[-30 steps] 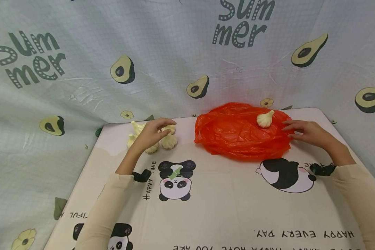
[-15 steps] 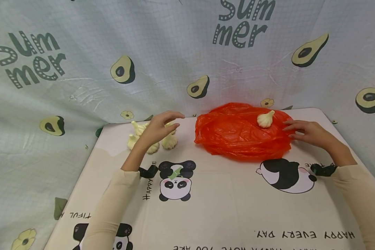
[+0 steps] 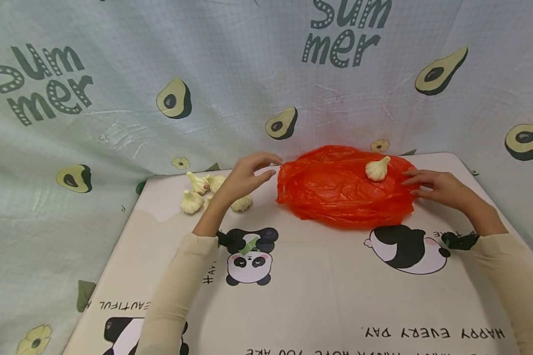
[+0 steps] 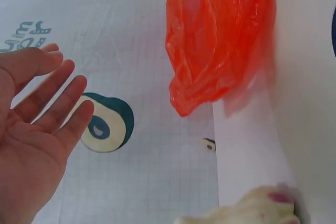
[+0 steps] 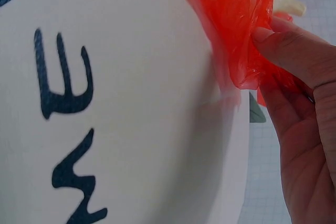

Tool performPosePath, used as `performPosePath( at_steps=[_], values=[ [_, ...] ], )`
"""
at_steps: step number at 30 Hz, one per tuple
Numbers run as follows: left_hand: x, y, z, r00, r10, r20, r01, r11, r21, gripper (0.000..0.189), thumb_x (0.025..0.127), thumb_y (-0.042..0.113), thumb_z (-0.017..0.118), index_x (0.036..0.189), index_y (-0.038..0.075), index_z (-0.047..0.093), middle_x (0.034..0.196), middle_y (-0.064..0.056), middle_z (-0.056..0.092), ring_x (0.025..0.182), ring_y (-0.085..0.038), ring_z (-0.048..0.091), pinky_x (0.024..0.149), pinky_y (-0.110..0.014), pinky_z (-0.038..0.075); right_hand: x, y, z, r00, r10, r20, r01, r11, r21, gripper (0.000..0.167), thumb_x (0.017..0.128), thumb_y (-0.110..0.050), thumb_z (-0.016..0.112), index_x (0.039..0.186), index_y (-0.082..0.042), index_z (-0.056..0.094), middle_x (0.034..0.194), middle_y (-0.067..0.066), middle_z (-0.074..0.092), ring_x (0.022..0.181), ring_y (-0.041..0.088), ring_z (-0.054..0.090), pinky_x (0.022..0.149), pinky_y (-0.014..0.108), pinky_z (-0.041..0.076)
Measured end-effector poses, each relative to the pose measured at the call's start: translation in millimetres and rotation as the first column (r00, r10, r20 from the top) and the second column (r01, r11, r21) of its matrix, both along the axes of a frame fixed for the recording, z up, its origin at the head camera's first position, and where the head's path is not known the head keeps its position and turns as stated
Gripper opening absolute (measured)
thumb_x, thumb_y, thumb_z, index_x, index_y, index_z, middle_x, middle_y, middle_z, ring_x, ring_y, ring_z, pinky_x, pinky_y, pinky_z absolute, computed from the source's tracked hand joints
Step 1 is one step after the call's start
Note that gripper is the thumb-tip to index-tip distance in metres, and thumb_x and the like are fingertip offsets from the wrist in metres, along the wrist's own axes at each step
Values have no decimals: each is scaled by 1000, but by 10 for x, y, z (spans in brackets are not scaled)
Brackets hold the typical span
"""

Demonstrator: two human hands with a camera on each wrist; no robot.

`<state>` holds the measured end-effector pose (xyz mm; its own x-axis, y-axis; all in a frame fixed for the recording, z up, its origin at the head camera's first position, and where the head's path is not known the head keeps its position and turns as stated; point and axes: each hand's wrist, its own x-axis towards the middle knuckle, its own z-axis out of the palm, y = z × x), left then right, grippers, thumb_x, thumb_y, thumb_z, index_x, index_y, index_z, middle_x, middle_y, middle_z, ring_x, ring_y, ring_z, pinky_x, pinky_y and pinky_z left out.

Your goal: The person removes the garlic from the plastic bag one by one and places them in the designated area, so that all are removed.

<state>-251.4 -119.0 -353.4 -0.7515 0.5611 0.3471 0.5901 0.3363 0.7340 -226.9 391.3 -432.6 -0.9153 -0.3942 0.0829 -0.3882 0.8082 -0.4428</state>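
My left hand [image 3: 246,176] is in the air just left of the red plastic bag [image 3: 333,195], its fingers loosely spread. In the left wrist view its palm [image 4: 31,145] shows nothing held. At the bag's right end, my right hand [image 3: 441,190] pinches the plastic, thumb on top and fingers behind it in the right wrist view. One garlic bulb [image 3: 376,169] lies on the right part of the bag. Several more garlic bulbs [image 3: 192,202] sit at the table's back left, some partly hidden behind the left forearm.
The table [image 3: 302,296] has a pale cover with printed pandas and lettering. A hanging cloth [image 3: 231,74] printed with avocados rises right behind its back edge and along the sides.
My left hand has moved right, away from above the garlic bulbs and towards the bag's left end, uncovering several bulbs. The right hand, the bag and the bulb on it have stayed in place.
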Motion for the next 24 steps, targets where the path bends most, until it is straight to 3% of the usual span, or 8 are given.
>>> performPosePath(
  at_steps=[12, 24],
  values=[
    [-155, 308, -150, 998, -57, -29, 56, 998, -39, 23, 99, -1, 61, 119, 2, 71, 126, -11, 68, 125, -24, 59, 107, -38, 49, 5, 18, -5, 1000, 12, -25, -12, 1000, 0, 33, 85, 3, 77, 118, -2, 73, 136, 30, 58, 123, 52, 53, 90, 58, 51],
    [-368, 586, -414, 996, -70, 58, 75, 993, -89, 28, 101, 5, 61, 128, 4, 67, 130, -13, 67, 123, -31, 60, 106, -36, 49, -7, -11, -10, 1000, 9, -12, -9, 1000, -10, 33, 86, 3, 76, 119, -1, 73, 136, 30, 58, 124, 53, 52, 91, 59, 51]
  ],
)
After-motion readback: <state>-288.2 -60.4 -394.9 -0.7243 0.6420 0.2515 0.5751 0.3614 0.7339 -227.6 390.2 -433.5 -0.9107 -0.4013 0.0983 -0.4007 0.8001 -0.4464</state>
